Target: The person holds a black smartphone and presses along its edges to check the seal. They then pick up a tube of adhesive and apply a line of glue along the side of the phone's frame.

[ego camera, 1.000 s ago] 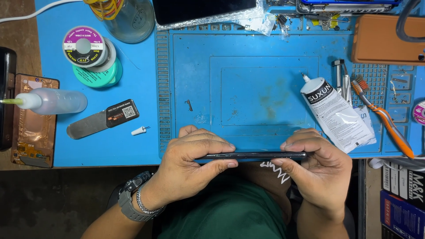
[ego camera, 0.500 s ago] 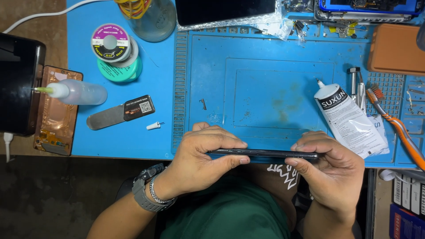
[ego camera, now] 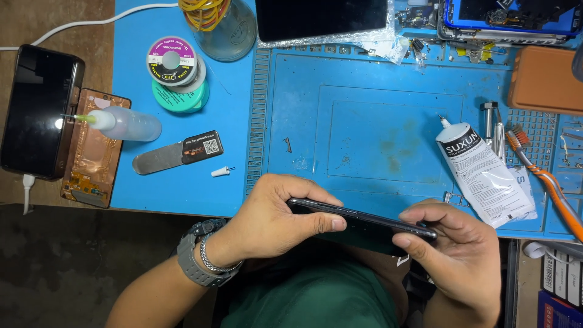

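Black phone edge-up, long axis left-right, pinched by left hand, right hand.

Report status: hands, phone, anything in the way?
Left hand and right hand both grip the black phone edge-on, above the mat's near edge. Glue tube lies right of it, apart.

- A grey chunky wristwatch and a silver beaded metal bracelet are worn on the left wrist.
- A dark green shirt is worn; the forearms are bare.
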